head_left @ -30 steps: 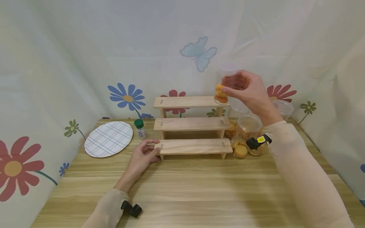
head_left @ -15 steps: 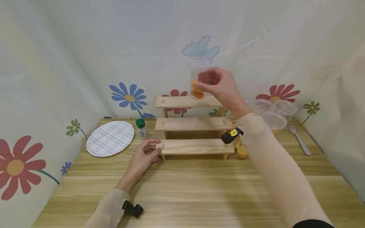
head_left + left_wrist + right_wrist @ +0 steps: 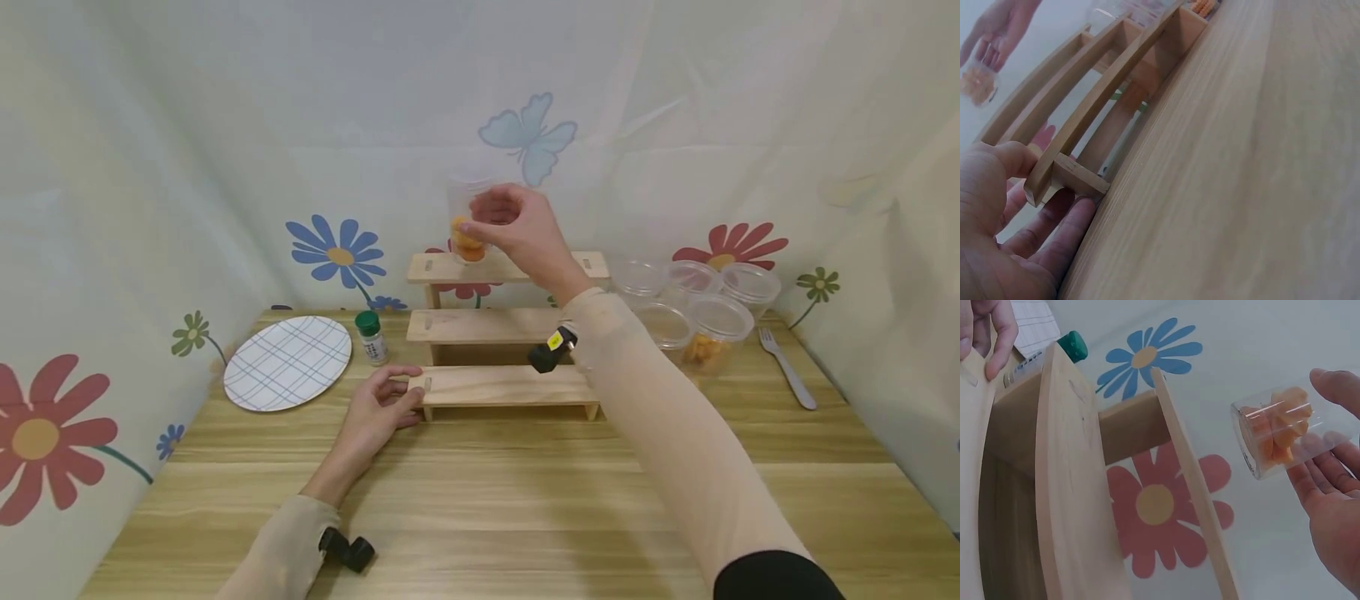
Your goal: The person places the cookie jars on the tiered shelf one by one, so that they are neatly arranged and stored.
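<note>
In the head view, a wooden rack [image 3: 510, 387] with three stepped tiers stands on the table. My left hand [image 3: 375, 408] grips the left end of its lowest tier; the left wrist view shows the thumb on top and fingers [image 3: 1054, 228] under the board by the leg. Thumb and fingers of my right hand [image 3: 521, 229] hold a clear lidded jar [image 3: 468, 242] upright above the left part of the top tier. Orange snack pieces [image 3: 1282, 422] lie in the jar's lower part. A gap shows between jar and rack in the right wrist view.
Several clear lidded jars [image 3: 717, 321] stand right of the rack, partly behind the right sleeve. A fork [image 3: 787, 368] lies farther right. At left are a green-capped shaker bottle [image 3: 371, 340] and a white checked plate [image 3: 288, 364]. A floral cloth hangs behind.
My right hand has carried the jar leftward along the top tier, from its right end to its left part. The left hand has stayed on the lowest tier.
</note>
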The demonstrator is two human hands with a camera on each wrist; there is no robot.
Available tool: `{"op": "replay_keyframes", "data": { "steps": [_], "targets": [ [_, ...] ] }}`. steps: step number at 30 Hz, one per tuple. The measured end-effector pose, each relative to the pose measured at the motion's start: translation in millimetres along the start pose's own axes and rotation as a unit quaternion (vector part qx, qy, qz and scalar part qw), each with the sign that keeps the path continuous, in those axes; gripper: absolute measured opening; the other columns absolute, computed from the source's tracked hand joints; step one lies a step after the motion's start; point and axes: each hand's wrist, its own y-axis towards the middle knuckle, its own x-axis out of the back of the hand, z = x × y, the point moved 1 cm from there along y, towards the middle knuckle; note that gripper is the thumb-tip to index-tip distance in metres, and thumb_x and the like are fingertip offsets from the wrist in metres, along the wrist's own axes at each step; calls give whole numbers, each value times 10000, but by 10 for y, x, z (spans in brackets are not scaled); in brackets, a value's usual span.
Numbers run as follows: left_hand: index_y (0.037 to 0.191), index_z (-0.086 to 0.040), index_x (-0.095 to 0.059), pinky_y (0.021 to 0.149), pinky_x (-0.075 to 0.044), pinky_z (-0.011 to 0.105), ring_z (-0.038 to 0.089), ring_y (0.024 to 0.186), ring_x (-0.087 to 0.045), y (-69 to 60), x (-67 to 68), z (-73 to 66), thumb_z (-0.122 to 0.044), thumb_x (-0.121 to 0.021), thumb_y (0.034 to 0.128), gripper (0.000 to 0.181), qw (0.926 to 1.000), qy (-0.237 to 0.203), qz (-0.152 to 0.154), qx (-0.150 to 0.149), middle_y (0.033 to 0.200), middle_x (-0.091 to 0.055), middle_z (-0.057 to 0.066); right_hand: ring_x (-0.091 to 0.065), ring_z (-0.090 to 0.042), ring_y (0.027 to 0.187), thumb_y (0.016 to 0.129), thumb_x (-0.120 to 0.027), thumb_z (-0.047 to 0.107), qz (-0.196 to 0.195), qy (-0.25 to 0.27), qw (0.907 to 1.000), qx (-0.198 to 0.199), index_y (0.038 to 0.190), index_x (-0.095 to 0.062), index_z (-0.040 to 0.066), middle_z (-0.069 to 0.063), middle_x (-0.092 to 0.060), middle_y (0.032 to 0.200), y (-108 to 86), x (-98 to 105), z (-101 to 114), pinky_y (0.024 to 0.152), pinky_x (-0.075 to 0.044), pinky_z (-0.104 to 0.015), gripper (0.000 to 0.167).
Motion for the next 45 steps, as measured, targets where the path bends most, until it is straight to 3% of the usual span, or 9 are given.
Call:
{"op": "replay_keyframes", "data": {
  "steps": [8, 16, 29, 36, 45],
  "targets": [
    [1415, -68, -674, 856, -716, 422, 232, 1020, -768, 9, -8, -21, -144, -768, 1080, 356, 10000, -7, 32, -17, 1132, -716, 181, -707, -281, 1199, 984, -885, 122, 34, 68, 9999, -120, 1343, -670, -45, -255, -697, 1367, 90, -238, -125, 1085, -599, -325, 451],
    [1412, -63, -672, 858, -716, 422, 239, 1023, -769, 24, -25, -40, -134, -768, 1079, 353, 9999, -2, 132, -31, 1147, -719, 205, -695, -283, 1225, 997, -871, 116, -253, -140, 9993, -238, 1331, -655, -56, -240, -707, 1358, 94, -383, -235, 1105, -584, -360, 434],
    [1404, -77, -679, 847, -715, 397, 219, 1002, -761, 42, -38, -50, -163, -771, 1080, 348, 9999, 39, 133, -37, 1119, -720, 180, -681, -228, 1284, 1002, -878, 233, -523, -618, 9956, -477, 1464, -600, 85, -112, -705, 1394, 75, -480, -307, 1159, -567, -345, 559],
    [1411, -79, -678, 846, -715, 400, 225, 1002, -764, 58, -22, -57, -155, -769, 1081, 351, 9999, -12, 130, -62, 1107, -719, 157, -648, -238, 1371, 978, -903, 244, -581, -464, 9953, -625, 1647, -459, 146, -94, -649, 1499, 48, -472, -279, 1194, -550, -363, 808],
    [1404, -84, -682, 848, -716, 402, 216, 1007, -759, 30, 19, -14, -142, -769, 1078, 343, 10000, -9, 35, 36, 1124, -710, 173, -575, -357, 1455, 983, -889, 177, -643, 57, 9974, -326, 1652, -456, 100, -167, -582, 1581, -158, -410, -232, 1272, -474, -500, 801]
  ]
}}
